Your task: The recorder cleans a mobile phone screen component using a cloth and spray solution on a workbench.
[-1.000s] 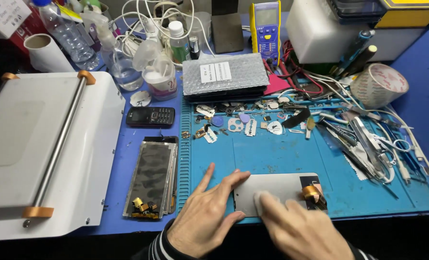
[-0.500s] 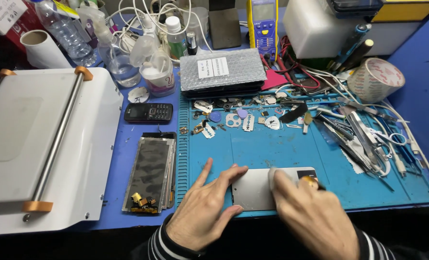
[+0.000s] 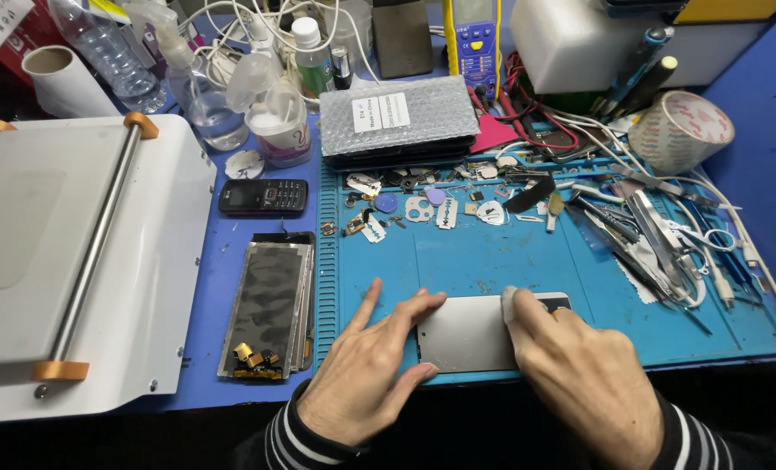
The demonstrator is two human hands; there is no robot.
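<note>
Silver phone back (image 3: 462,335) lies flat on the blue mat (image 3: 510,261) at the near edge of the desk (image 3: 231,252). Left hand (image 3: 366,379) rests beside it, fingers spread, fingertips pinning its left edge. Right hand (image 3: 584,383) presses a small white wipe (image 3: 512,300) onto its right part, fingers curled over it. Screen panels (image 3: 270,309) lie left of the mat, with a black keypad phone (image 3: 263,197) farther off.

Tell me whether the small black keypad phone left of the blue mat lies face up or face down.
Face up: the small black keypad phone lies flat on the blue table, its keypad and dark screen both showing.
</note>
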